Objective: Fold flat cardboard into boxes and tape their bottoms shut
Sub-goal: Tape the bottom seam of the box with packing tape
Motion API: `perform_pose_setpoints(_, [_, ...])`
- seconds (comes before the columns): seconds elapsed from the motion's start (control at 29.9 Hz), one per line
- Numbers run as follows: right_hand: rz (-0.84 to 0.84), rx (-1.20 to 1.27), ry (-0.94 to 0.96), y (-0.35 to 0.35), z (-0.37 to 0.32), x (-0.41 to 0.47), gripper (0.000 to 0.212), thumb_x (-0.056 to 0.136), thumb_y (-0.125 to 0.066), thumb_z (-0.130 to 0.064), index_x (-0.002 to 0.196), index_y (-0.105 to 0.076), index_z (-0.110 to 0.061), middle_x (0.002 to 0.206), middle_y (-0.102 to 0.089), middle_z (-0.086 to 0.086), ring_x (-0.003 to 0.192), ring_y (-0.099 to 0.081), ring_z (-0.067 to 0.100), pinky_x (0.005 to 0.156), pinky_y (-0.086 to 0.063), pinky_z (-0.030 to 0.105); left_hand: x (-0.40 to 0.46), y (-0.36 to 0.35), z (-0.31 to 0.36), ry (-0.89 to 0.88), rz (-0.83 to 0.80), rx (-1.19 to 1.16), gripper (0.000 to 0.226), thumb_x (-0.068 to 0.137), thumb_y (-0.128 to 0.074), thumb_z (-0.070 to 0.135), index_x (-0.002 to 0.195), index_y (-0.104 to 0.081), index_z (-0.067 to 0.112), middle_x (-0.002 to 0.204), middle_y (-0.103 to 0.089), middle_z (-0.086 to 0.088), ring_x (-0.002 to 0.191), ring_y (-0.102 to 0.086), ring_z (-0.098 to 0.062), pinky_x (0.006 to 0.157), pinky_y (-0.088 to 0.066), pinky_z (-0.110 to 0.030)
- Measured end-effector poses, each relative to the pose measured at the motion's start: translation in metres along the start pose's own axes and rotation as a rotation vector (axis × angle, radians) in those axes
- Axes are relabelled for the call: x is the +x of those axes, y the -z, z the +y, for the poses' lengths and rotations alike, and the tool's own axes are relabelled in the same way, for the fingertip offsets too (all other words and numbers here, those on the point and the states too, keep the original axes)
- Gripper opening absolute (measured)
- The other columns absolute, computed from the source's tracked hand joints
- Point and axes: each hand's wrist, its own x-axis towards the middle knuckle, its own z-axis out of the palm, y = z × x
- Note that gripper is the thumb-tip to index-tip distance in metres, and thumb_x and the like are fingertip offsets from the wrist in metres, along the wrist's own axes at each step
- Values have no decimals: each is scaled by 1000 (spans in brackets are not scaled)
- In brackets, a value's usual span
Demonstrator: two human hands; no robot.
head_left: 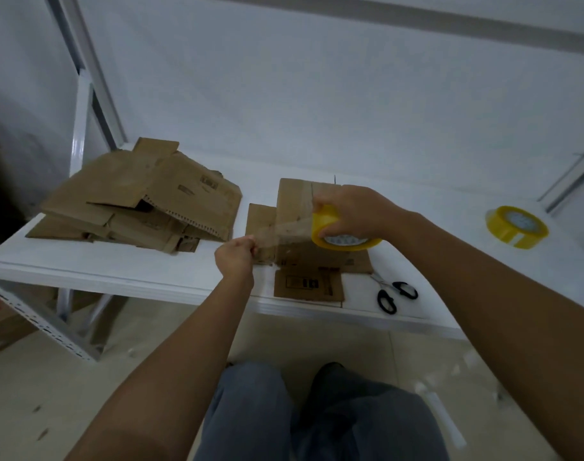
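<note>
A folded cardboard box (294,197) stands on the white table (124,264), bottom up, with loose flaps spread flat around it. My right hand (353,211) grips a yellow tape roll (330,227) just above the box. A clear strip of tape (284,227) stretches from the roll down and left. My left hand (237,256) pinches the free end of that strip beside the box's left flap.
A pile of flat cardboard sheets (144,201) lies at the table's left. Black-handled scissors (392,294) rest near the front edge, right of the box. A second yellow tape roll (517,226) sits far right. A white metal shelf frame (84,104) rises behind.
</note>
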Motion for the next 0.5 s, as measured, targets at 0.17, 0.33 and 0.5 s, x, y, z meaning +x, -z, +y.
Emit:
perform_pose_setpoints(0.17, [21, -5, -7, -5, 1, 2, 39, 82, -65, -44, 113, -52, -25, 109, -60, 1, 89, -46, 15, 70, -37, 29, 5, -6, -7, -42, 2, 45, 9, 80, -65, 0, 86, -72, -1, 69, -63, -7, 59, -54, -13, 52, -45, -14])
perform_pose_setpoints(0.33, [3, -11, -13, -3, 2, 4, 41, 82, -64, -45, 116, -53, -24, 108, -60, 3, 95, -53, 20, 72, -41, 30, 9, -13, -19, -78, 1, 69, 16, 85, -65, 5, 98, -72, -2, 87, -68, -11, 65, -58, -12, 56, -46, -12])
perform_pose_setpoints(0.5, [15, -19, -6, -8, 2, 8, 41, 82, -65, -47, 115, -54, -25, 109, -61, 2, 96, -54, 21, 75, -45, 35, 6, -24, -34, -109, -13, 136, 17, 88, -63, 8, 101, -72, 3, 97, -70, -12, 84, -62, -20, 78, -52, -29])
